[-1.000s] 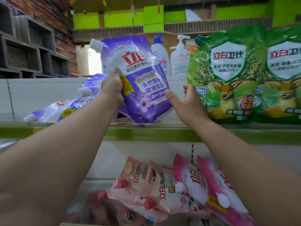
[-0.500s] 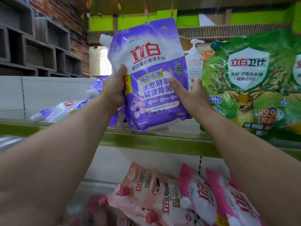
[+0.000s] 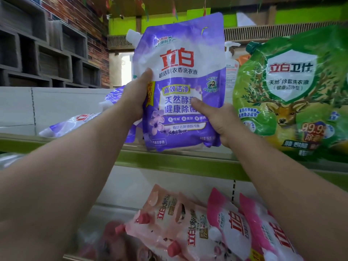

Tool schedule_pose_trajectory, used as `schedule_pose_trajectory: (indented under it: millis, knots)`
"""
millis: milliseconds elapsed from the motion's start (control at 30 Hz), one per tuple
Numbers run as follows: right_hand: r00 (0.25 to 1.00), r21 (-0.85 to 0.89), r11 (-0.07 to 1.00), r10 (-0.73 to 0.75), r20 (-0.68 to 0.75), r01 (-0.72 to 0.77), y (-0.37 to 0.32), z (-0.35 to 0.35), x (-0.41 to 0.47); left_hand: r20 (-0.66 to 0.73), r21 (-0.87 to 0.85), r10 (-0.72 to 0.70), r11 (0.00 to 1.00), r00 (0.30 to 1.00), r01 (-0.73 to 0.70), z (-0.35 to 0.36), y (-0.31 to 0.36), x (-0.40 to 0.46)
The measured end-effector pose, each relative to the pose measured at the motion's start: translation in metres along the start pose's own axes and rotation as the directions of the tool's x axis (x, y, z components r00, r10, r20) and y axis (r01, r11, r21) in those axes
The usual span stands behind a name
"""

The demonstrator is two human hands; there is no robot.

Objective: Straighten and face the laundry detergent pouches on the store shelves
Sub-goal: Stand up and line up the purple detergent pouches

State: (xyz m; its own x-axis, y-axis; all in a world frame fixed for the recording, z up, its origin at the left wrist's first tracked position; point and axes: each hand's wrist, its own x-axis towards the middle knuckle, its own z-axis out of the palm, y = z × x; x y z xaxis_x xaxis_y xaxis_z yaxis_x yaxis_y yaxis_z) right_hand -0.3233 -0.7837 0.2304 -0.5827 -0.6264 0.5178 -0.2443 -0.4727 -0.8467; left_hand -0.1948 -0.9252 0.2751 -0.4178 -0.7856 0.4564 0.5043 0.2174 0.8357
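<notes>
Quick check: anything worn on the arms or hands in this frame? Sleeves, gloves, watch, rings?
Nothing visible. The left hand and right hand are bare, with no gloves, rings or markings showing. Both forearms are bare from wrist to frame edge: no sleeves, watch or bands in view. Upper arms are out of frame.

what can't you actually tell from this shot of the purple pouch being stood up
Head view, the only one:
- Fingers of the left hand and right hand: behind the purple pouch; only thumbs show.
- Whether the pouch base rests on the shelf edge: unclear.
- Fallen purple pouches: count hidden by the left arm and the held pouch.
- Pump bottle: mostly covered, label too small.
- Green pouch: cut off at the right edge.
</notes>
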Motion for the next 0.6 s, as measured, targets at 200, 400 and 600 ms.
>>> schedule_pose_trajectory:
  millis: [200, 400, 600]
  knots:
    - [0.993, 0.051, 0.998, -0.016, -0.12, 0.022, 0.0, 0.0, -0.007, -0.111, 0.281, 0.115, 0.956, 0.987, -0.08, 0.01, -0.007, -0.009]
    - [0.968, -0.012, 0.998, -0.067, -0.241, 0.066, 0.001, -0.002, -0.011, -0.145, 0.409, 0.146, 0.91, 0.979, -0.075, 0.022, -0.023, -0.032]
    - [0.937, -0.139, 0.977, -0.194, -0.291, 0.159, 0.007, -0.008, -0.012, -0.088, 0.456, 0.157, 0.885, 0.984, -0.1, 0.046, -0.04, -0.049]
